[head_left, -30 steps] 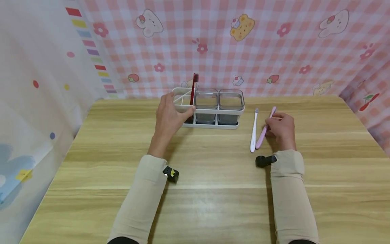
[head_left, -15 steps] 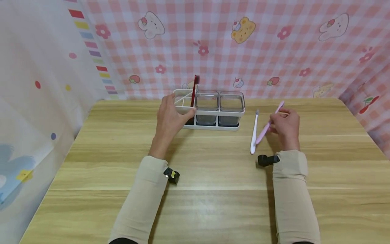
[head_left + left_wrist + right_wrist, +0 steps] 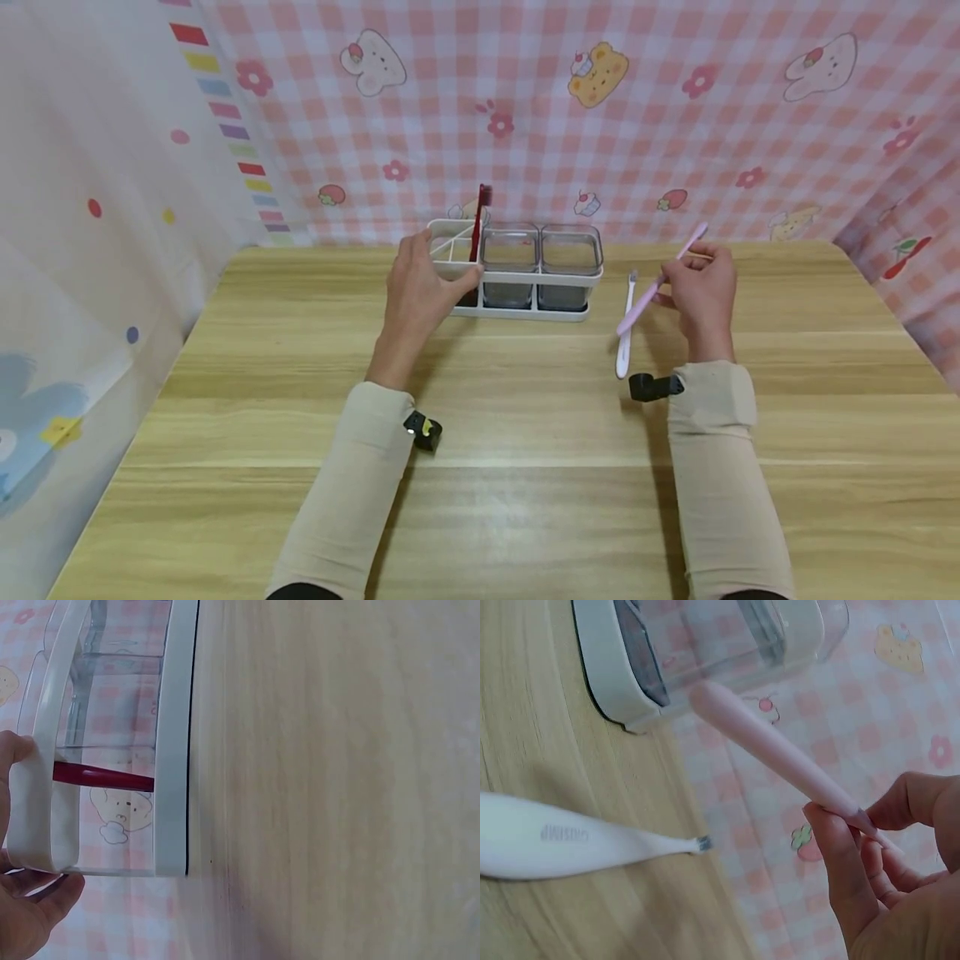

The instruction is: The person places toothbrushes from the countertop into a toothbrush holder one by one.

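My left hand (image 3: 418,287) grips the left end of a white toothbrush holder (image 3: 517,314), thumb in front and fingers round its side. A red toothbrush (image 3: 477,225) stands upright in a divided compartment there, bristles up; its handle (image 3: 105,777) shows through the frame in the left wrist view. Between thumb and fingers, my right hand (image 3: 703,292) pinches a pink toothbrush (image 3: 643,308), raised off the table and tilted, head end up and to the right. Below it a white toothbrush (image 3: 623,354) lies on the table, partly crossed by the pink handle in the head view.
Two clear cups, a middle one (image 3: 510,250) and a right one (image 3: 570,252), sit in the holder. The wooden table (image 3: 525,500) ends at a pink checked cloth (image 3: 540,150) behind. A white curtain (image 3: 90,275) hangs at left.
My right hand has lifted the pink toothbrush off the table, its handle end swinging left over the white toothbrush. My left hand stays on the holder.
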`<state>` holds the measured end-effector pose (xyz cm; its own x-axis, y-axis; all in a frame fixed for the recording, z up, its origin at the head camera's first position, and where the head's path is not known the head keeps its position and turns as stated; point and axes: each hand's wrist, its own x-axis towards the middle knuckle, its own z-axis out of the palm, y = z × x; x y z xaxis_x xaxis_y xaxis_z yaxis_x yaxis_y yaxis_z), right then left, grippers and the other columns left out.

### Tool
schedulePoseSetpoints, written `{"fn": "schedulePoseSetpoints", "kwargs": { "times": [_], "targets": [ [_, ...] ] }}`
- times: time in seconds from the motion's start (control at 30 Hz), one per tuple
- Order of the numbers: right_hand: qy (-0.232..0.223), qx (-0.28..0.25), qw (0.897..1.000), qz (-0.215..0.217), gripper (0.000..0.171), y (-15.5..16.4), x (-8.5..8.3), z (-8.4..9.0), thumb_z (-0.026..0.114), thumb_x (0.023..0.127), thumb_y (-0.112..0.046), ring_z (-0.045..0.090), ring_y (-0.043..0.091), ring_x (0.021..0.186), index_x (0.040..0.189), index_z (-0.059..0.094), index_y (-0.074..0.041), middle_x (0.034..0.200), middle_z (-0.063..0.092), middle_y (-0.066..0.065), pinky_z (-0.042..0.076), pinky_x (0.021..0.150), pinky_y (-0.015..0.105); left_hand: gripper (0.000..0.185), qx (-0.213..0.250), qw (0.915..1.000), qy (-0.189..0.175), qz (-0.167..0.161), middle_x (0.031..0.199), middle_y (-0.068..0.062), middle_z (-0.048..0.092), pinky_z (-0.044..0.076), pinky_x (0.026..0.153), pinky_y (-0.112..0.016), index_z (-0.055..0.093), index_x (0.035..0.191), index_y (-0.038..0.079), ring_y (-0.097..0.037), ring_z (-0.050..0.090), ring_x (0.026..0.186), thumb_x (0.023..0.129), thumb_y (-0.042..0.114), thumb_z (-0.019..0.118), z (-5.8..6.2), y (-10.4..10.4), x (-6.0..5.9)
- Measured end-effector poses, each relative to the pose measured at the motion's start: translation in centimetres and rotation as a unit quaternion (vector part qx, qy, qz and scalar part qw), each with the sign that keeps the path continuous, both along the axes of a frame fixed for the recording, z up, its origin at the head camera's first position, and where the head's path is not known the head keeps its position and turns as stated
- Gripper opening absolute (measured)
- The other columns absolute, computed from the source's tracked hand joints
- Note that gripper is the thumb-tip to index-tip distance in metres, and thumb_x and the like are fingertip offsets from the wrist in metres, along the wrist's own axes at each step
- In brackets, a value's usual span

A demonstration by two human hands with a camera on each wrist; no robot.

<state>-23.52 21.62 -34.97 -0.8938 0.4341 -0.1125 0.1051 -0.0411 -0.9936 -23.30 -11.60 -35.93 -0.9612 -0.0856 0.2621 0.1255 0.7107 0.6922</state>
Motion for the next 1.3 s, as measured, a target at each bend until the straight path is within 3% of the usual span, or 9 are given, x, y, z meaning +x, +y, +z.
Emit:
{"fn": "schedulePoseSetpoints", "kwargs": {
  "times": [0.37,1.0,1.3],
  "targets": [
    [0.059,0.015,0.998,-0.016,0.045,-1.2,-0.7,2.3,0.062,0.091,0.000,0.058,0.009,0.065,0.130,0.041,-0.005,0.098,0.047,0.004,0.054,0.049,0.023,0.090,-0.017,0.9998,0.008,-0.001,0.141,-0.019,0.048,0.045,0.102,-0.048,0.041,0.151,0.000,-0.035,0.052,0.121,0.084,0.050,0.077,0.4,-0.2,-0.2],
    [0.082,-0.011,0.997,-0.011,0.032,-1.4,-2.0,4.5,0.061,0.092,0.001,0.057,0.012,0.070,0.113,0.044,-0.017,0.098,0.046,0.004,0.056,0.051,0.026,0.086,-0.032,0.9992,0.022,-0.011,0.138,-0.020,0.050,0.047,0.098,-0.047,0.043,0.148,0.000,-0.034,0.054,0.117,0.085,0.048,0.078,0.8,-0.4,-0.2],
    [0.099,-0.016,0.995,-0.006,0.039,-2.1,-1.8,5.1,0.062,0.091,0.003,0.058,0.012,0.068,0.122,0.042,-0.010,0.101,0.049,0.006,0.055,0.050,0.025,0.085,-0.029,0.9994,0.017,-0.009,0.134,-0.018,0.052,0.048,0.097,-0.046,0.045,0.147,0.000,-0.033,0.054,0.113,0.085,0.048,0.077,0.2,-0.1,0.3]
  ]
}}
